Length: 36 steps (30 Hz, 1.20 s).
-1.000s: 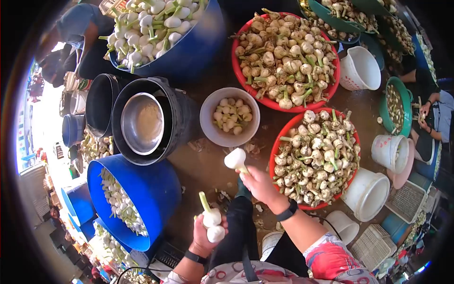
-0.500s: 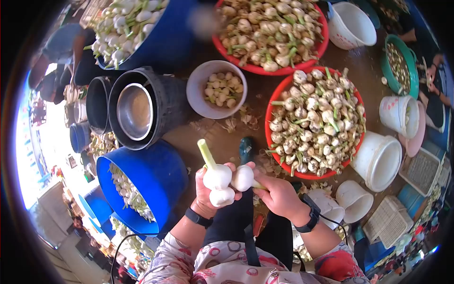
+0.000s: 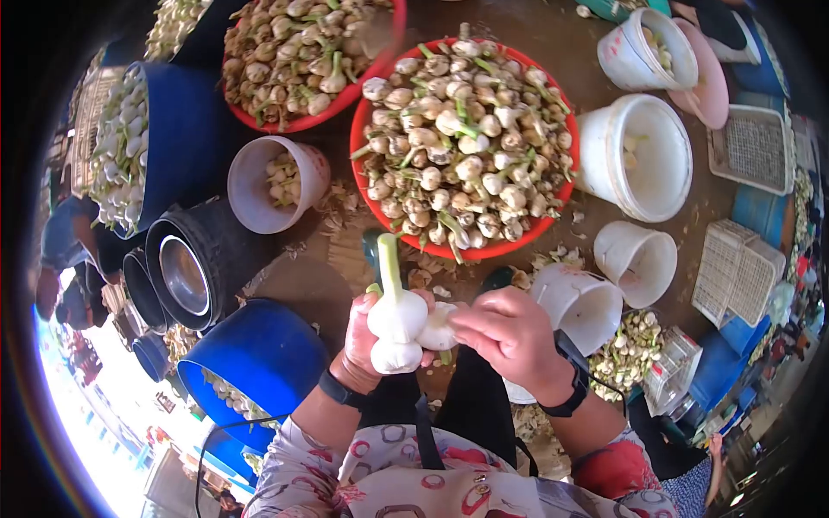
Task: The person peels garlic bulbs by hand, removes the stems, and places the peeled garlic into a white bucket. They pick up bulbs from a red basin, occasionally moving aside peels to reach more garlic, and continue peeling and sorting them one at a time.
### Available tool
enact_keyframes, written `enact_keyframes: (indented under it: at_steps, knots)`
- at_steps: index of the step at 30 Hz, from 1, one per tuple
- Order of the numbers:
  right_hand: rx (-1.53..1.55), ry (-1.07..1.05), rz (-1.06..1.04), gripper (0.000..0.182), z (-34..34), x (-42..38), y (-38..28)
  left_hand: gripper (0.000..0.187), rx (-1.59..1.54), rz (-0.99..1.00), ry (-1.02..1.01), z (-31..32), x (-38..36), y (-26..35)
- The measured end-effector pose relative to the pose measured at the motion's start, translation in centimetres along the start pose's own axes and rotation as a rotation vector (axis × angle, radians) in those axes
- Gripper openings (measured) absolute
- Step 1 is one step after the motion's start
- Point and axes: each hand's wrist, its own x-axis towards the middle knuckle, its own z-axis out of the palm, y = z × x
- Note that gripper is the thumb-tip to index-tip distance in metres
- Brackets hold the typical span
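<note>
My left hand is closed around white garlic bulbs, holding them in front of my body. One large garlic bulb has a thick pale green stem pointing up, and a second bulb sits just below it. At their right is a third bulb, its short stem turned downward. My right hand has its fingers bent and pressed together at the right side of this third bulb; the thumb is partly hidden. Beyond my hands stands a red basin heaped with unpeeled, dirt-marked garlic.
Another red basin of garlic is at the upper left, near a white bucket with some bulbs inside. Blue barrels and black buckets stand left. White buckets and crates line the right. Skins litter the floor.
My view has swung right, so basins and buckets appear further left. The right hand has moved from the third bulb's stem to its side, and that bulb's stem now points down.
</note>
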Motion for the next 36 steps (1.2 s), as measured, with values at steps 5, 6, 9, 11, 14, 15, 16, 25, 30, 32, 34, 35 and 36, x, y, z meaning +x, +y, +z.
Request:
enact_keyframes:
  at_steps: [5,6,9,11,14,15,16,25,30,32,34,35,36]
  knots:
    - [0.069,-0.057,-0.014,0.018,-1.2,-2.7,1.6,0.062,0.106,-0.049,0.154,-0.5,1.6,-2.4]
    - [0.027,-0.092,-0.014,0.017,-1.4,-3.1,1.6,0.063,0.092,-0.052,0.146,-0.7,1.8,-2.7]
    - [0.024,-0.114,-0.007,0.017,-1.5,-4.1,2.3,0.063,0.159,-0.094,0.221,-1.1,2.0,-3.1]
    - [0.059,-0.108,-0.007,0.018,-1.7,-4.5,2.3,0.064,0.181,-0.138,0.228,-1.2,2.1,-3.3]
    - [0.067,0.016,-0.026,0.012,-1.7,-4.6,1.5,0.066,0.279,-0.172,0.219,-1.6,1.6,-3.1]
    - [0.054,-0.099,-0.040,0.007,-1.7,-4.8,1.5,0.067,0.351,-0.179,0.188,-2.0,1.7,-3.1]
    - [0.025,-0.204,-0.031,0.004,-2.1,-5.2,1.7,0.068,0.406,-0.124,0.227,-2.6,1.4,-3.1]
    - [0.089,0.033,-0.021,0.011,2.6,-6.4,1.6,0.062,0.221,-0.080,0.375,-2.0,-1.1,-3.6]
    - [0.291,0.186,0.338,0.009,4.1,-7.4,2.9,0.064,0.611,-0.193,0.254,-0.5,-1.6,-3.8]
    - [0.486,0.206,0.517,0.013,4.0,-7.8,1.8,0.065,0.541,-0.276,0.113,-1.2,-0.5,-2.9]
    - [0.402,0.331,0.612,0.021,3.4,-8.6,2.8,0.060,0.457,-0.245,0.240,-1.6,0.7,-2.4]
    - [0.408,0.487,0.763,0.026,2.4,-9.2,3.7,0.060,0.493,-0.216,0.303,-0.1,2.0,-3.8]
    - [0.427,0.474,0.957,0.025,1.2,-10.2,4.8,0.060,0.506,-0.221,0.299,0.0,2.9,-4.2]
